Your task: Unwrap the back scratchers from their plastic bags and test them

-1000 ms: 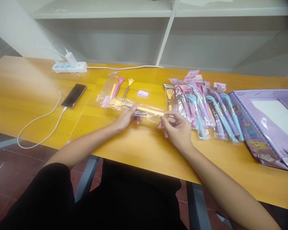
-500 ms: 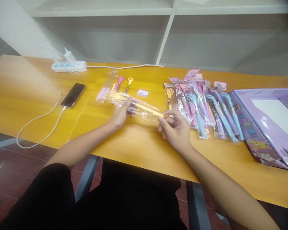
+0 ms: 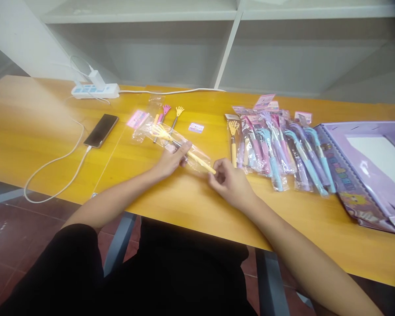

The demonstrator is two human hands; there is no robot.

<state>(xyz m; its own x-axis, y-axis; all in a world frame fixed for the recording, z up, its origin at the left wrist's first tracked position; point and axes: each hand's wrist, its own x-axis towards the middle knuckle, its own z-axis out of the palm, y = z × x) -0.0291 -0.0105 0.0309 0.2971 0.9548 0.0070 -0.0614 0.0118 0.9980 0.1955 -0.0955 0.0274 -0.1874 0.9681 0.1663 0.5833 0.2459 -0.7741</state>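
Yellow scratcher (image 3: pixel 201 162) in left hand (image 3: pixel 171 162)

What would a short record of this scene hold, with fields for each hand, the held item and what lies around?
Held item: bagged yellow scratcher, hand-shaped head toward the left
Left hand: around it, partway along
Right hand: at its handle end; pinch unclear
Beyond: pink scratcher, second yellow scratcher, small label
Left side: phone, screen dark; power strip behind
Right side: bagged scratchers beside purple box
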